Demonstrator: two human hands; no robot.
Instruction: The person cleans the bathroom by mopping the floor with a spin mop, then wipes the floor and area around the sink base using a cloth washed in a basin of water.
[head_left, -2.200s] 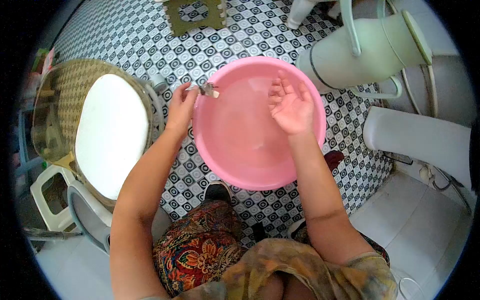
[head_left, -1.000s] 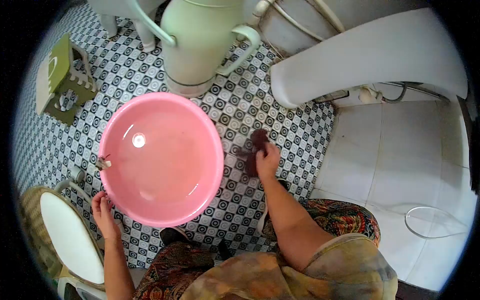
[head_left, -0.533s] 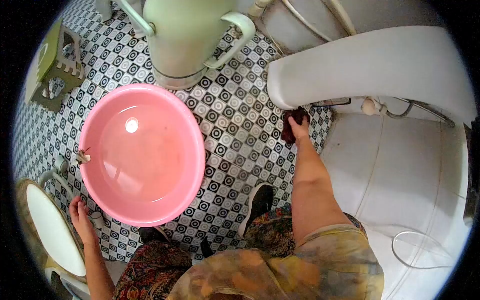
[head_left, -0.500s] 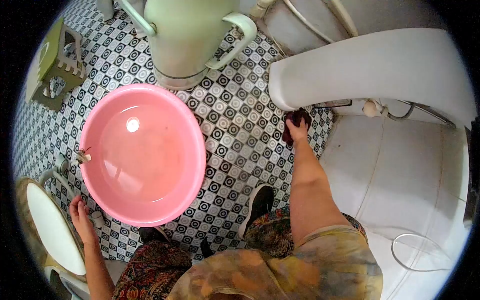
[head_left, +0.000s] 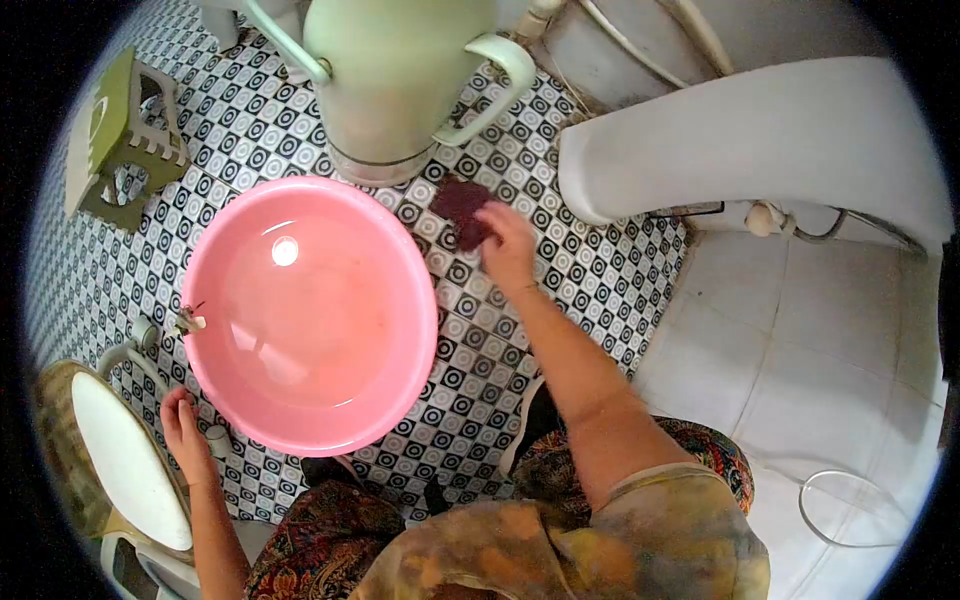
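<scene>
On the patterned floor tiles, a dark maroon cloth (head_left: 460,208) lies spread between the pale green bin and the pink basin. My right hand (head_left: 510,245) has its fingers closed on the cloth's right edge, slightly blurred. A large pink basin (head_left: 425,300) holds clear water, with light glinting on the surface. Beside the basin's lower left rim hangs my left hand (head_left: 187,435), its fingers loosely apart and holding nothing. Close by it is a small white cylindrical object (head_left: 217,438).
A tall pale green bin-like container (head_left: 385,90) with handles stands behind the basin. At the right is a white curved pedestal (head_left: 720,130); at the far left, a green and white step stool (head_left: 125,140). An oval white-topped seat (head_left: 130,460) is at lower left.
My right hand has swept the cloth leftward across the floor, from the foot of the white pedestal to near the green container. My left hand stays by the basin.
</scene>
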